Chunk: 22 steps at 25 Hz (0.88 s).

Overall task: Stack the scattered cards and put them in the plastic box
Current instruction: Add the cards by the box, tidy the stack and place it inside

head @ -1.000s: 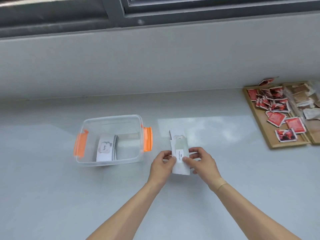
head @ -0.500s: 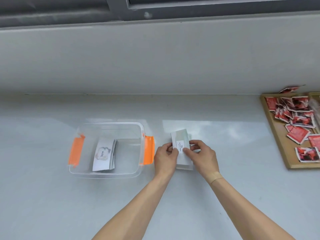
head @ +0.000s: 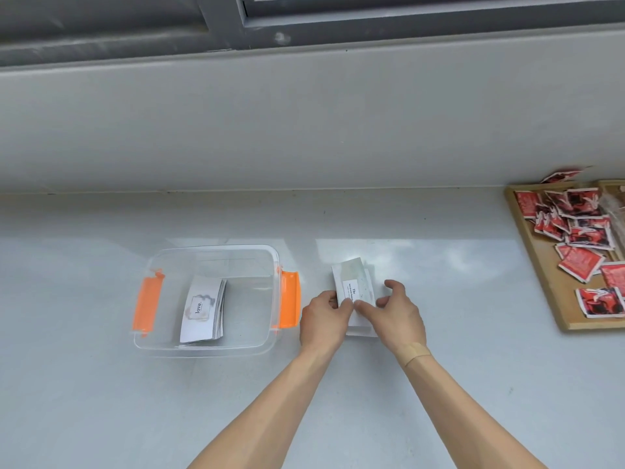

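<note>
White cards (head: 353, 282), pale marbled face, small printed label

Both hands meet over a small stack of cards (head: 355, 286) lying on the pale grey surface (head: 101, 401). The left hand (head: 324, 319) grips the stack's left edge, and the right hand (head: 394, 314) pinches its near right side, thumb on the top card, which carries a small printed label. Just left of the hands stands a clear plastic box (head: 209, 348) with orange side latches; a second pile of cards (head: 203, 308) lies inside, the top one reading "love." At the far right a wooden tray (head: 541, 265) holds red sachets (head: 580, 267).
</note>
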Motion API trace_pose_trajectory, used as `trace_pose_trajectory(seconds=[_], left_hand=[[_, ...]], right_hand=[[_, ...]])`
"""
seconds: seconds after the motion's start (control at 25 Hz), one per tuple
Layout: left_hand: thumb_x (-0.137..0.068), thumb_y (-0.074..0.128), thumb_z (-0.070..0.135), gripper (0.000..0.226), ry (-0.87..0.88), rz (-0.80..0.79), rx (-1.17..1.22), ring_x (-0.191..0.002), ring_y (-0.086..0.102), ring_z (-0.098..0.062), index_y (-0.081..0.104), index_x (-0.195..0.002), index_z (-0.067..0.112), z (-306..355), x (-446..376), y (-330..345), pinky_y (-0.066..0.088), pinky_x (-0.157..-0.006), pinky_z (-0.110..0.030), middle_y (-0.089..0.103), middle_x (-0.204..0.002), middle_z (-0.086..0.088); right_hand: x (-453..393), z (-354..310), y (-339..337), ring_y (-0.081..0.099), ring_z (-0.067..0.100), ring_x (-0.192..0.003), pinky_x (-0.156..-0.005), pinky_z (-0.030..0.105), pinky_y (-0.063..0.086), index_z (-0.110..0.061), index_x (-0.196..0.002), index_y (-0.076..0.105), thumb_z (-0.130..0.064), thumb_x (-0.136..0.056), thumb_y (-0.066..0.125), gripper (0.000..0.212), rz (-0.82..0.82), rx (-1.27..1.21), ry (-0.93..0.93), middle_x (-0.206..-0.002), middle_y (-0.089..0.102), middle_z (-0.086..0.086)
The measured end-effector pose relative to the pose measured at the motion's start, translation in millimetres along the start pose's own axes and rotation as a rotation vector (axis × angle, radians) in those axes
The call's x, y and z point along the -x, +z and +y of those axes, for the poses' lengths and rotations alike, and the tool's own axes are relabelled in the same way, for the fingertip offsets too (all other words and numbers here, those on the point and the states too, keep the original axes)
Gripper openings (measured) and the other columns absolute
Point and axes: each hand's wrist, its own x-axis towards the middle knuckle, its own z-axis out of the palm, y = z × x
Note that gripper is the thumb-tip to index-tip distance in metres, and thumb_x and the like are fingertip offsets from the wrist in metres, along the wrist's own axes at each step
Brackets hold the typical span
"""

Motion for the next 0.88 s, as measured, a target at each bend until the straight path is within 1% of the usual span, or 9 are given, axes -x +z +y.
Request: trace_pose_trajectory(seconds=[0.12, 0.24, 0.36, 0.44, 0.52, 0.6, 0.68, 0.8, 0.88], left_hand=[[-0.087, 0.057, 0.028, 0.018, 0.001, -0.019, -0.037, -0.075, 0.063, -0.019, 0.072, -0.093, 0.019, 4, 1, 0, 0.040, -0.053, -0.025, 0.072, -0.083, 0.005], [-0.087, 0.057, 0.025, 0.017, -0.025, -0.044, 0.010, -0.077, 0.064, -0.022, 0.072, -0.092, 0.016, 3, 1, -1, 0.043, -0.058, -0.027, 0.072, -0.081, 0.003], [-0.089, 0.058, 0.021, 0.018, -0.057, -0.075, 0.131, -0.086, 0.068, -0.024, 0.072, -0.097, 0.015, 0, 5, -1, 0.053, -0.069, -0.033, 0.074, -0.089, -0.002], [-0.089, 0.058, 0.019, 0.018, -0.066, -0.095, 0.174, -0.088, 0.069, -0.024, 0.072, -0.100, 0.015, -5, 10, -1, 0.054, -0.072, -0.034, 0.075, -0.093, -0.004], [-0.089, 0.060, 0.021, 0.015, -0.057, -0.130, 0.164, -0.078, 0.067, -0.021, 0.073, -0.094, 0.014, -12, 16, -1, 0.048, -0.065, -0.029, 0.074, -0.087, -0.002], [-0.087, 0.061, 0.023, 0.015, -0.053, -0.183, 0.153, -0.063, 0.056, -0.018, 0.071, -0.083, 0.012, -21, 25, -3, 0.039, -0.056, -0.027, 0.067, -0.071, 0.000], [-0.084, 0.061, 0.025, 0.019, -0.054, -0.244, 0.112, -0.061, 0.048, -0.019, 0.068, -0.076, 0.010, -33, 37, -5, 0.034, -0.058, -0.028, 0.059, -0.068, 0.000], [-0.078, 0.062, 0.034, 0.018, -0.023, -0.313, -0.030, -0.061, 0.045, -0.019, 0.058, -0.067, 0.021, -56, 58, -14, 0.035, -0.058, -0.030, 0.054, -0.066, -0.001], [-0.075, 0.063, 0.039, 0.019, 0.015, -0.345, -0.097, -0.058, 0.045, -0.018, 0.058, -0.065, 0.024, -74, 74, -24, 0.036, -0.056, -0.029, 0.055, -0.065, 0.003]], right_hand=[[-2, -5, 3, 0.061, 0.026, -0.107, -0.086, 0.041, 0.051, -0.014, -0.142, 0.031, -0.039, -0.074, 0.076, 0.085, -0.027, -0.094, 0.072, -0.115, 0.066, 0.003], [-4, -5, 4, 0.058, 0.026, -0.113, -0.094, 0.041, 0.048, -0.010, -0.137, 0.040, -0.032, -0.074, 0.079, 0.077, -0.053, -0.174, 0.117, -0.124, 0.061, 0.009], [-1, -8, 3, 0.065, 0.023, -0.100, -0.085, 0.037, 0.053, -0.010, -0.113, 0.061, -0.025, -0.074, 0.080, 0.045, -0.070, -0.198, 0.078, -0.114, 0.068, 0.006], [3, -6, 0, 0.067, 0.021, -0.089, -0.079, 0.037, 0.056, -0.016, -0.093, 0.064, -0.020, -0.072, 0.082, 0.028, -0.086, -0.251, 0.063, -0.104, 0.072, 0.007], [12, 1, -4, 0.067, 0.023, -0.091, -0.081, 0.041, 0.056, -0.014, -0.095, 0.060, -0.018, -0.070, 0.084, 0.034, -0.103, -0.321, 0.079, -0.103, 0.069, 0.007], [26, 8, -5, 0.067, 0.025, -0.092, -0.081, 0.042, 0.056, -0.014, -0.099, 0.055, -0.016, -0.070, 0.084, 0.041, -0.123, -0.354, 0.094, -0.103, 0.066, 0.008], [43, 19, -6, 0.068, 0.026, -0.090, -0.077, 0.041, 0.055, -0.016, -0.096, 0.052, -0.014, -0.068, 0.084, 0.042, -0.135, -0.372, 0.109, -0.101, 0.067, 0.009], [72, 36, -1, 0.069, 0.028, -0.088, -0.075, 0.042, 0.055, -0.017, -0.095, 0.052, -0.013, -0.065, 0.082, 0.043, -0.124, -0.304, 0.105, -0.097, 0.068, 0.009], [93, 45, 4, 0.068, 0.025, -0.085, -0.073, 0.040, 0.055, -0.020, -0.095, 0.052, -0.015, -0.063, 0.081, 0.043, -0.117, -0.225, 0.077, -0.095, 0.068, 0.006]])
